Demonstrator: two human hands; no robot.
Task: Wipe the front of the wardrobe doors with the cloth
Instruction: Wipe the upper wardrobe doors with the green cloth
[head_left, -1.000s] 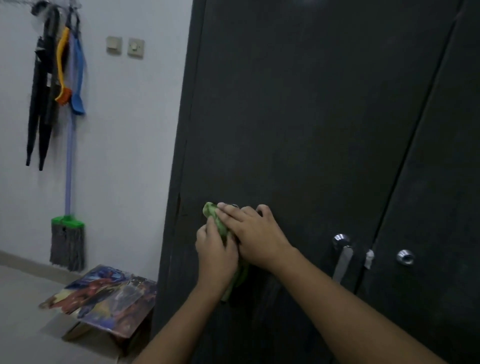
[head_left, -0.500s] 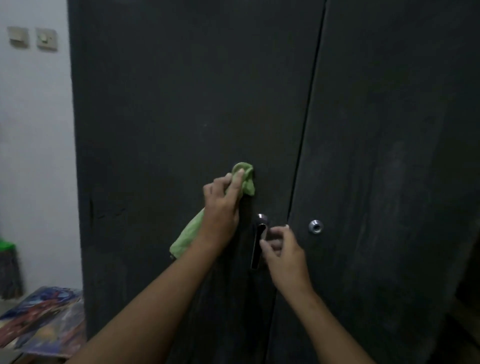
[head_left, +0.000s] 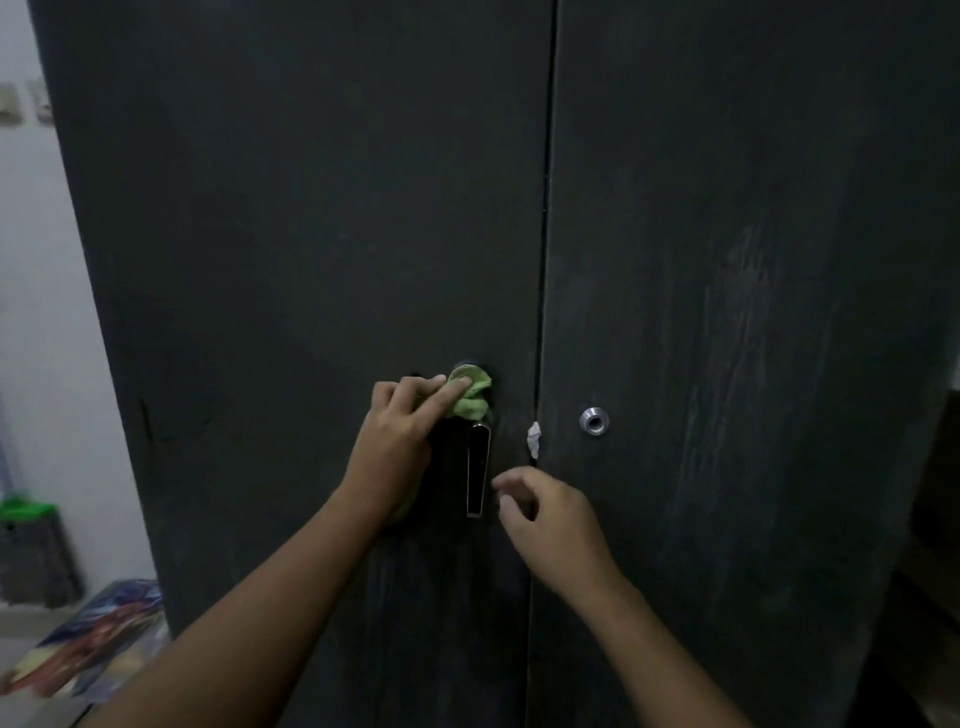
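The person stands close to a dark wardrobe, and the long metal handle (head_left: 478, 470) on the left door (head_left: 311, 218) is the thing to steer by. The left hand (head_left: 397, 447) sits just left of the handle and holds the green cloth (head_left: 471, 399) bunched at the handle's top end, against the round base there. Its fingers (head_left: 445, 396) are bent over the cloth, and the forefinger lies across it and presses it to the door. A little more green shows below that wrist, left of the handle's lower end.

The right hand (head_left: 553, 525) hangs just right of the handle's foot, in front of the seam between the doors. Its fingers (head_left: 511, 480) are loosely curled and hold nothing; whether they touch the wood I cannot tell.

Right of the handle, a small white scrap (head_left: 534, 439) sticks in the seam. Beyond that is a round metal fitting (head_left: 594, 420) on the right door (head_left: 753, 270), whose face shows pale streaks. Far left of the handle is a pale wall (head_left: 47, 322), with a green-topped mop head (head_left: 28, 512) low against it and a colourful printed sheet (head_left: 98, 642) on the floor.
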